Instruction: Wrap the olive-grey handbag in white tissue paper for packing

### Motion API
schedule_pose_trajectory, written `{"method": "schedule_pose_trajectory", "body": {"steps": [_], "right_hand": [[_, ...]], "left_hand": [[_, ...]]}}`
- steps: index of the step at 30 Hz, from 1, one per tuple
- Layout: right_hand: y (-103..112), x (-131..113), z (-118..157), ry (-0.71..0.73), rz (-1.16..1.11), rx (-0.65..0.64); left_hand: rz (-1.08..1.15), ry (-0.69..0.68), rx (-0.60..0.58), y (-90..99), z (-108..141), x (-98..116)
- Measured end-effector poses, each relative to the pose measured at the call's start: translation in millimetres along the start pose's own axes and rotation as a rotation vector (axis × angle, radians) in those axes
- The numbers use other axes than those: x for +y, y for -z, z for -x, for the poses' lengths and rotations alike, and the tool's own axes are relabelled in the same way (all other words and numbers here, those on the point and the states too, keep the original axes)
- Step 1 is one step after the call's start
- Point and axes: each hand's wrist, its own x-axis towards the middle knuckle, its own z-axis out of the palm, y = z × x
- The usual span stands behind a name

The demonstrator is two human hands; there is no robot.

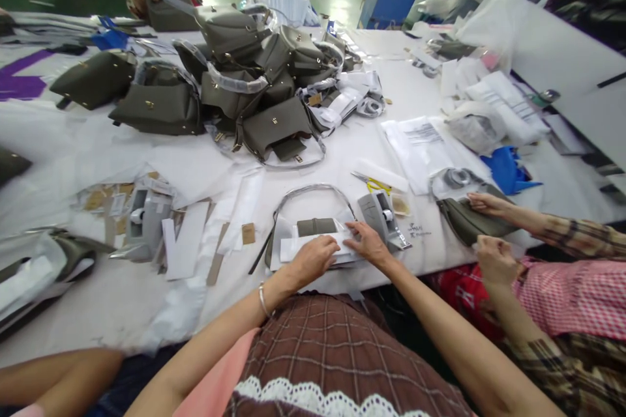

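Note:
In front of me on the table lies a bag under white wrapping (274, 259), its clear-wrapped handle (315, 187) arched away from me. A dark olive piece (315, 227) shows in its middle. Across it lies a white sheet (292, 249). My left hand (313, 258) has its bent fingers closed on this sheet, partly hiding it. Thumb and fingers apart, my right hand (369, 244) touches the sheet's right end. Just right of the bag stands a grey tape dispenser (376, 215), with yellow-handled scissors (377, 186) behind it.
Olive handbags (274, 120) are heaped at the back. A second tape dispenser (141, 221), cardboard bits and white strips (188, 241) lie left. At right, a co-worker's hands (493, 254) handle an olive bag (469, 221). Another person's arm (59, 371) reaches in at lower left.

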Motion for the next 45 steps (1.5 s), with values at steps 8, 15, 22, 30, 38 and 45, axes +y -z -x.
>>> {"method": "schedule_pose_trajectory", "body": {"steps": [8,15,22,30,38,45], "right_hand": [[1,-7,8,-0.203,-0.002,-0.049],[14,-32,17,-0.279,-0.034,-0.005],[-1,-32,43,-0.550,-0.490,0.040],[-36,-39,75,-0.690,-0.828,0.256],[-66,-23,83,-0.691,-0.823,0.342],[-76,-15,79,-0.706,-0.671,0.334]], "left_hand": [[-0.201,-0.012,-0.065,-52.9,-7,1],[-0.095,0.065,0.044,-59.2,-6,-2],[-0.008,0.130,0.199,-73.6,-6,-6],[-0.004,0.000,0.332,-75.7,-1,-9],[-0.294,-0.145,0.200,-80.9,8,-9],[-0.332,-0.233,0.157,-79.0,7,-6]]}}
